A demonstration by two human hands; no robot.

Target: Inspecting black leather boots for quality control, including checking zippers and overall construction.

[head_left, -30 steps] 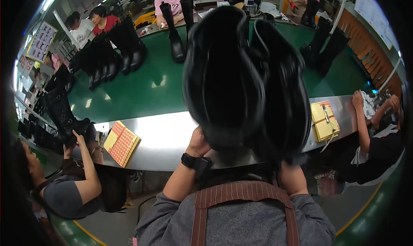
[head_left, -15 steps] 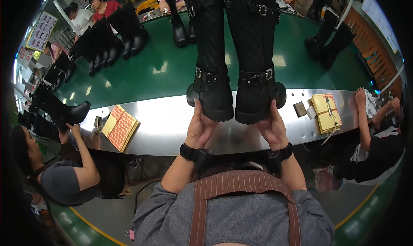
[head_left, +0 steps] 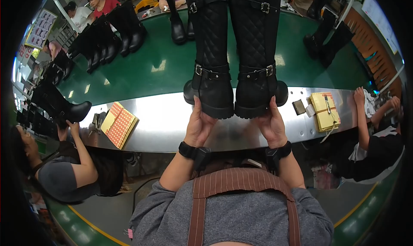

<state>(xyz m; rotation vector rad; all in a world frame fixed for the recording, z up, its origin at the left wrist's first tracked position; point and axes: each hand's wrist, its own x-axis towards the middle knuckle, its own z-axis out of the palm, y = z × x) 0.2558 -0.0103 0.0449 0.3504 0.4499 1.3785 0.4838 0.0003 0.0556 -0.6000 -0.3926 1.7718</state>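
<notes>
Two tall black boots with quilted shafts and silver buckles stand upright side by side in front of me, heels toward me. My left hand (head_left: 200, 126) grips the left boot (head_left: 211, 89) low at its heel and sole, thumb up along its outer side. In the same way my right hand (head_left: 272, 124) holds the right boot (head_left: 257, 89) by its heel. Both boots are raised over the metal edge of the table, and their upper shafts run out of the picture. The fingers under the soles are partly hidden.
A steel ledge (head_left: 165, 117) borders the green surface (head_left: 150, 80). Yellow paper stacks lie left (head_left: 119, 125) and right (head_left: 325, 112). More black boots (head_left: 105, 43) stand at far left. A co-worker at left touches another boot (head_left: 64, 104); a person's arm (head_left: 362, 121) is at right.
Both boots have turned slightly, their toes pointing a little more outward, and their shafts lean closer to me. My hands keep their hold and have risen slightly in the picture.
</notes>
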